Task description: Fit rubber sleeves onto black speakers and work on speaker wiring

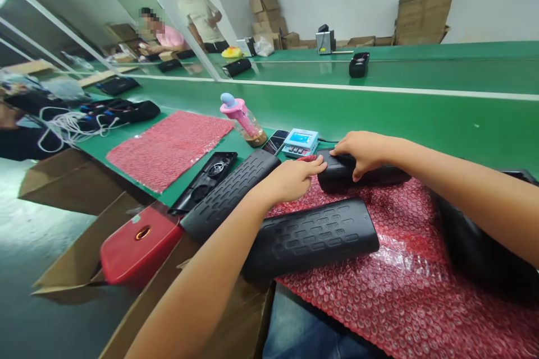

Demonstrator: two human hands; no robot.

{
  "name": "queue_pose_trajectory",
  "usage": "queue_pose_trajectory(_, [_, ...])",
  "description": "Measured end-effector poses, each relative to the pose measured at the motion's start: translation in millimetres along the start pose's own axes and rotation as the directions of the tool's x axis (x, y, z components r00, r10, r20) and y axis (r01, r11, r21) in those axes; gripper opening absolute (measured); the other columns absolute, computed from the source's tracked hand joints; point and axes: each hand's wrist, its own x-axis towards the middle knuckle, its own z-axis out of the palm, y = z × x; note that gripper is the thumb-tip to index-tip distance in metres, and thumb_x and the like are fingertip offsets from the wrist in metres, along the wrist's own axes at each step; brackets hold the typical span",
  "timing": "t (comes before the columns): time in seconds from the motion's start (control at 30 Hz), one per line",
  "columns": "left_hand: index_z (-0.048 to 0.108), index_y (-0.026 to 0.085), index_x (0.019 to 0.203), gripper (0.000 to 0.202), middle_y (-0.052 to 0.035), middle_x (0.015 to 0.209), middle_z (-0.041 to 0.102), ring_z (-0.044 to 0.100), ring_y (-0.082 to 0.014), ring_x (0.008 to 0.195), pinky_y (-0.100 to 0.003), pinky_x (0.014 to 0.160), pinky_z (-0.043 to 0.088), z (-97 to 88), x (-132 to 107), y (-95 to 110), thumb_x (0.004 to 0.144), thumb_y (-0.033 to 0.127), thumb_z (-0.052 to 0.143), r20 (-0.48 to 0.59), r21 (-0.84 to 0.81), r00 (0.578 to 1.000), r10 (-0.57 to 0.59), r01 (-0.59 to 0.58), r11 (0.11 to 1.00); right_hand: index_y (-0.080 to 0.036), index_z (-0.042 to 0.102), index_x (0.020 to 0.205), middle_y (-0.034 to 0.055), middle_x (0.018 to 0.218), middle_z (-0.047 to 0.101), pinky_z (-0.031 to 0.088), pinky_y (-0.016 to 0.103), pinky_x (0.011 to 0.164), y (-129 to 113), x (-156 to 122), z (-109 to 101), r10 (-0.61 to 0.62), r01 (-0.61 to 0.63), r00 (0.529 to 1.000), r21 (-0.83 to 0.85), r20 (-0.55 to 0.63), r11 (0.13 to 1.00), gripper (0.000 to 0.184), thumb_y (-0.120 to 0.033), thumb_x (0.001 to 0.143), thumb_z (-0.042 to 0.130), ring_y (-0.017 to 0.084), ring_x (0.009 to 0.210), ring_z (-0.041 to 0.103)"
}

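Observation:
My right hand is closed over the top of a black speaker housing, thumb on its front side. My left hand reaches to the left end of that housing; its index finger is stretched out and touches the end, the other fingers are loosely bent. Nearer to me lies a second black speaker housing with a pattern of slots, below my left hand. Both rest on red bubble wrap. Another slotted black housing lies left of my left forearm, beside a black panel with round drivers.
Behind the hands are a light blue meter, a phone and a pink-lidded bottle. More bubble wrap and white cables lie left. A red case sits in an open carton. Two people are at the far bench.

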Motion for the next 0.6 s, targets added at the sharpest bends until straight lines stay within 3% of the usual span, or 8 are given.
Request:
queue_pose_trajectory(0.1, [0.038,0.021,0.136,0.060,-0.0015,0.147,0.027,0.030,-0.0127,0.134,-0.028,0.111,0.025,0.6,1.9,-0.3,0.080,0.005,0.032,0.008,-0.029,1.000,-0.012,0.012,1.000,-0.018,0.066,0.092,0.0059,0.085,0.065,0.039,0.030,0.062,-11.3,8.0,7.8,0.061,-0.067,0.990,-0.047,-0.124,0.997,0.057,-0.058,0.055,0.081,0.026,0.079,0.058])
queue_pose_trajectory(0.2, [0.037,0.018,0.137,0.059,-0.0027,0.147,0.027,0.030,-0.0137,0.134,-0.029,0.112,0.025,0.1,2.0,2.1,0.080,0.005,0.033,0.005,-0.006,1.000,-0.023,0.023,1.000,-0.015,0.065,0.087,0.0086,0.085,0.064,0.036,0.031,0.062,-22.2,14.8,16.6,0.121,-0.132,0.972,-0.043,-0.203,0.990,0.057,-0.069,0.067,0.067,0.027,0.081,0.056])
queue_pose_trajectory(0.33, [0.039,0.021,0.136,0.059,-0.0005,0.146,0.030,0.033,-0.0154,0.133,-0.031,0.111,0.027,-1.7,0.5,4.3,0.080,0.005,0.033,0.015,0.050,0.999,-0.038,0.037,0.998,-0.015,0.067,0.090,0.0077,0.086,0.065,0.038,0.030,0.066,-12.7,13.2,19.2,0.099,-0.103,0.976,-0.010,-0.194,0.995,0.047,-0.061,0.079,0.061,0.026,0.084,0.057])
queue_pose_trajectory(0.4, [0.039,0.025,0.136,0.060,0.0010,0.146,0.029,0.033,-0.0153,0.133,-0.031,0.110,0.029,-2.5,-0.4,4.0,0.080,0.005,0.032,0.022,0.049,0.999,-0.050,0.049,0.998,-0.018,0.066,0.102,0.0054,0.096,0.066,0.041,0.030,0.071,0.5,7.0,16.4,0.029,-0.028,0.990,0.014,-0.141,1.000,0.045,-0.053,0.075,0.070,0.024,0.089,0.058])
queue_pose_trajectory(0.5, [0.037,0.026,0.137,0.060,0.0009,0.146,0.028,0.032,-0.0146,0.133,-0.030,0.109,0.028,-2.1,-1.5,2.8,0.080,0.005,0.032,0.029,0.030,0.998,-0.051,0.051,0.998,-0.020,0.056,0.122,0.0051,0.121,0.059,0.042,0.032,0.083,14.3,-4.4,13.0,-0.086,0.090,0.994,0.072,-0.063,0.993,0.069,-0.043,0.063,0.082,0.025,0.105,0.054])
queue_pose_trajectory(0.6, [0.037,0.025,0.137,0.060,0.0002,0.147,0.026,0.032,-0.0151,0.133,-0.030,0.110,0.028,0.2,-2.1,1.5,0.081,0.006,0.031,0.029,0.021,0.999,-0.037,0.037,0.999,-0.020,0.059,0.119,0.0056,0.119,0.060,0.042,0.034,0.086,6.6,-10.1,15.8,-0.020,0.030,0.995,0.098,-0.097,0.995,0.068,-0.043,0.060,0.083,0.027,0.105,0.053])
